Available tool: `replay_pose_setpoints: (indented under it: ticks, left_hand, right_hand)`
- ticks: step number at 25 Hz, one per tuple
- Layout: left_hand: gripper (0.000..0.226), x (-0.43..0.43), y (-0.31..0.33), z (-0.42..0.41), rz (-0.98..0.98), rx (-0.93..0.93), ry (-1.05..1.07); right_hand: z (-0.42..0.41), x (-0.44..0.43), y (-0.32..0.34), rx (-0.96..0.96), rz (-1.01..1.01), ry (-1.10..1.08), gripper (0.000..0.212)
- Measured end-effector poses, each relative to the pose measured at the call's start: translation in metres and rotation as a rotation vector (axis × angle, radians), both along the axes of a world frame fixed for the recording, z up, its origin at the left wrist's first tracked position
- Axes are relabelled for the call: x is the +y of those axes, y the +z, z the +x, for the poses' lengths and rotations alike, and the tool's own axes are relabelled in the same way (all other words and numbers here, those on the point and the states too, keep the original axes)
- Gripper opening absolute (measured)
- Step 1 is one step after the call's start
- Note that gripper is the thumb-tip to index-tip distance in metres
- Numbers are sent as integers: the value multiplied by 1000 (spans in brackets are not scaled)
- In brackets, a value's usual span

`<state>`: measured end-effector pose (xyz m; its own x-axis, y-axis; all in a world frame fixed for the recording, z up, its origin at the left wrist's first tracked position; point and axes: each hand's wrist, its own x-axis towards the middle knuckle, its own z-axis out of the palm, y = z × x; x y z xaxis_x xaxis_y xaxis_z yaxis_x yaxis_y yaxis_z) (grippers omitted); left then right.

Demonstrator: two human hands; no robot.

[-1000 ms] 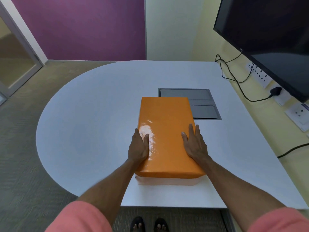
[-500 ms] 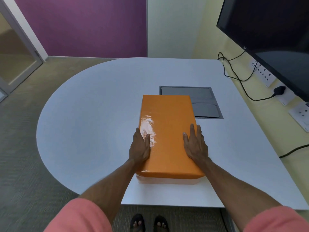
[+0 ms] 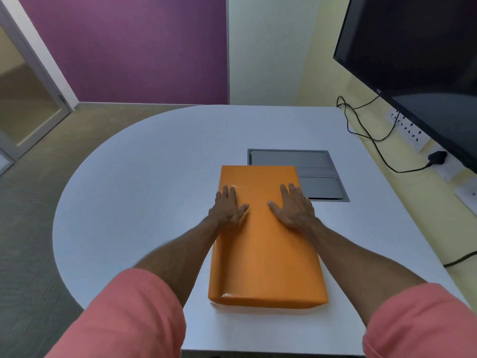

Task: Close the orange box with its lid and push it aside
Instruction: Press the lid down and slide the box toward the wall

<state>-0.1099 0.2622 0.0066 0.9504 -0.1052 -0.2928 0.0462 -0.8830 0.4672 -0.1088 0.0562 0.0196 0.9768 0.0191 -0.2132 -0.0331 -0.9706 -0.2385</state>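
Observation:
The orange box [image 3: 265,254] lies lengthwise on the white table [image 3: 144,182], with its glossy orange lid covering it. A thin pale strip of the box base shows under the lid's near edge. My left hand [image 3: 228,209] rests flat on the lid's left side, fingers spread and pointing away from me. My right hand [image 3: 293,206] lies flat on the lid's right side in the same way. Neither hand grips anything.
A grey recessed cable hatch [image 3: 320,182] sits in the table just beyond and right of the box, partly covered by the box's far corner. A black monitor [image 3: 426,68] hangs on the right wall, with sockets and black cables [image 3: 371,135] below it.
Both hands have slid forward along the lid, from its near half to its far half. The camera has tilted up, so the box appears lower and closer in view.

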Motion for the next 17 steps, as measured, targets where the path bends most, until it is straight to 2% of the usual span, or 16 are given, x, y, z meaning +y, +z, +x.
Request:
replay_pose_setpoints:
  ticks: [3,6,12,14,17]
  left_hand:
    - [81,-5,-5,5,61,16,-27]
    - [77,-9,-5,0,67,-7,31]
    - [81,-6,-2,4,79,40,-2]
    - [81,-1,3,4,-1,58,-17]
    - [70,10,17,-6,-284,-56,99]
  right_hand:
    - [9,1,-4,64,-26,20,80]
    - [8,-2,-11,50,-33,28,80]
    - [9,0,-10,86,-50,25,80]
    - [10,-1,-5,120,-33,32,81]
    - [1,-9,3,97,50,-29,82]
